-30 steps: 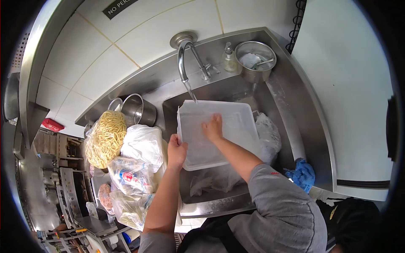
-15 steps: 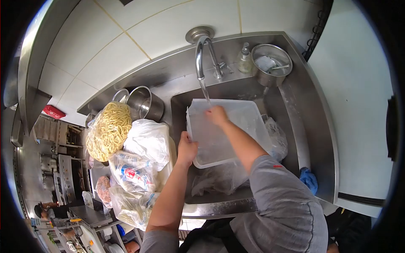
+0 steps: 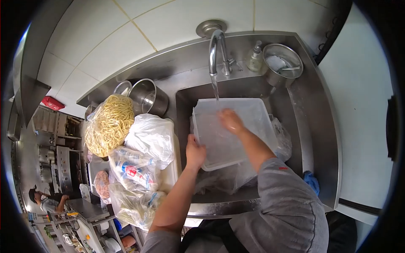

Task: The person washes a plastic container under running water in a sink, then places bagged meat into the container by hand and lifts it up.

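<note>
A clear plastic container (image 3: 236, 143) is tilted in the steel sink (image 3: 185, 105), under water running from the curved faucet (image 3: 213, 55). My left hand (image 3: 195, 152) grips its left edge, fingers wrapped around the rim. Over the container's upper middle, my right hand (image 3: 230, 120) has its fingers spread and holds nothing; whether it touches the surface is unclear. Clear plastic bags (image 3: 230, 178) lie in the sink below the container, and another bag (image 3: 282, 139) is at its right.
Left of the sink are bagged noodles (image 3: 110, 125), a white bag (image 3: 149, 137), more clear bags (image 3: 133, 168) and a steel pot (image 3: 147, 99). A soap bottle (image 3: 255, 59), a steel bowl (image 3: 283, 65) and a blue cloth (image 3: 311, 182) sit around it. A person (image 3: 47, 201) stands far left.
The view has shifted, moving the sink rightward in frame. My right hand has moved over the container, toward the water stream and slightly back down. My left hand keeps its hold on the edge.
</note>
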Available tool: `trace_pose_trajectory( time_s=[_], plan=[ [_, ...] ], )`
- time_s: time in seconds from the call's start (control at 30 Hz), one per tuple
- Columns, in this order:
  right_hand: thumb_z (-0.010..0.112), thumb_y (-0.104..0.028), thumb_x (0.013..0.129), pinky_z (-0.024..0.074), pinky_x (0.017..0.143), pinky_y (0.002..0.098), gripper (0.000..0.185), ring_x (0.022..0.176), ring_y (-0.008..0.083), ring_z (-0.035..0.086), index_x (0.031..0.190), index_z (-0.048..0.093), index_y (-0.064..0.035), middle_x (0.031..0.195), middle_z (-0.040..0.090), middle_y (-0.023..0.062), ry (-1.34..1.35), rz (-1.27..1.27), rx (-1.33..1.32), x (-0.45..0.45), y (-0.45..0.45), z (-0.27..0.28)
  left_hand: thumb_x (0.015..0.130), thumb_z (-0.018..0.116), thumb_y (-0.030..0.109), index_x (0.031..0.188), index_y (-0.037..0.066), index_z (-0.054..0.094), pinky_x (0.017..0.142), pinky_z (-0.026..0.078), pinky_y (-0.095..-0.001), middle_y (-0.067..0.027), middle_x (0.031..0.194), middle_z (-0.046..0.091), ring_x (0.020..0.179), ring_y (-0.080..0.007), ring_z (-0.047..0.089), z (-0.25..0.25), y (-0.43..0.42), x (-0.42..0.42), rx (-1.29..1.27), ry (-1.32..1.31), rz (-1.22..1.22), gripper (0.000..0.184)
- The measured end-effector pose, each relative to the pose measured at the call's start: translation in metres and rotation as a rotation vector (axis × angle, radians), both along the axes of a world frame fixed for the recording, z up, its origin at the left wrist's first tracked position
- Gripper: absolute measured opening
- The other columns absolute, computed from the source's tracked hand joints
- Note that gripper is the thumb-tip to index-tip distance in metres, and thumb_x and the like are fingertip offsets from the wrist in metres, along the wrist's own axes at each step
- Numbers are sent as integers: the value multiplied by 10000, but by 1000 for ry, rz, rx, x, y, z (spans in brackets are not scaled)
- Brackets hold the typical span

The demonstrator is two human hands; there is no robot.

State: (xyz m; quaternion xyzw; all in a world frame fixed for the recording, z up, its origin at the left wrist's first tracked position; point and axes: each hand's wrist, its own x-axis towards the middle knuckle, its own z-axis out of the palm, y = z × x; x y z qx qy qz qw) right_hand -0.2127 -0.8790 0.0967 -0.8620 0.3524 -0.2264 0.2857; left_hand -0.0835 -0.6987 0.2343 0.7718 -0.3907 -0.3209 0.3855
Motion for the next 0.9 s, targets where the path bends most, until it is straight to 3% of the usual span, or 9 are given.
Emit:
trace_pose_trajectory(
  time_s=[0.07, 0.2, 0.27, 0.37, 0.53, 0.6, 0.7, 0.77, 0.9],
  plan=[
    [570, -227, 835, 378, 924, 437, 295, 1086, 315, 481, 1087, 538, -76, 1154, 502, 160, 164, -394, 32, -45, 15, 2, 695, 509, -32, 985, 10, 442, 792, 439, -377, -194, 910, 573, 880, -327, 579, -12, 7, 0, -41, -10, 22, 300],
    [581, -248, 834, 250, 1049, 471, 503, 1283, 339, 307, 1290, 414, -115, 1372, 351, 164, 207, -564, -93, -31, 67, -15, 690, 512, -32, 964, 15, 464, 777, 447, -365, -177, 873, 584, 842, -307, 588, -9, 8, -10, -48, 23, 54, 283],
    [540, -310, 865, 219, 1060, 512, 559, 1360, 303, 192, 1371, 341, -180, 1461, 233, 133, 311, 261, 90, -32, 93, 55, 688, 511, -33, 957, 15, 473, 773, 449, -358, -171, 865, 588, 833, -300, 590, -7, 7, -13, -25, 26, 67, 276],
    [566, -340, 847, 215, 1074, 483, 592, 1363, 292, 186, 1372, 342, -184, 1476, 206, 117, 231, 433, -152, -60, 72, 23, 687, 505, -37, 947, 15, 486, 767, 453, -345, -160, 864, 589, 829, -292, 592, -15, 12, -13, -102, 48, 54, 266],
    [620, -308, 803, 272, 1055, 441, 631, 1289, 390, 298, 1338, 369, -89, 1401, 318, 195, 375, -89, -27, -114, 43, 8, 686, 506, -41, 933, 22, 497, 754, 460, -344, -151, 843, 594, 817, -288, 603, -21, 12, -10, -76, -28, 116, 255],
    [604, -338, 812, 315, 1030, 432, 619, 1213, 406, 394, 1318, 391, -53, 1317, 407, 247, 584, -331, 364, -124, 45, 32, 686, 505, -41, 924, 24, 496, 743, 460, -346, -149, 827, 590, 798, -289, 599, -22, 9, -12, -84, -45, 120, 246],
    [608, -339, 818, 347, 995, 452, 595, 1164, 409, 440, 1265, 424, 9, 1228, 473, 275, 615, -368, 346, -138, 68, -32, 686, 503, -40, 904, 27, 491, 716, 458, -350, -148, 795, 580, 762, -291, 588, -28, 7, -10, -68, -51, 132, 228],
    [658, -331, 785, 352, 987, 457, 611, 1160, 421, 435, 1189, 454, 79, 1200, 484, 291, 659, -48, 389, -134, 82, -39, 681, 506, -37, 878, 29, 480, 681, 453, -358, -150, 758, 564, 714, -296, 566, -54, 9, -3, -83, -47, 133, 210],
    [727, -248, 706, 436, 901, 416, 613, 1084, 358, 521, 1197, 484, 26, 1124, 538, 276, 210, 45, 577, -73, 131, -9, 680, 503, -34, 874, 30, 475, 684, 457, -363, -158, 744, 564, 709, -304, 580, -42, 12, -8, -46, -117, 164, 206]
  ],
)
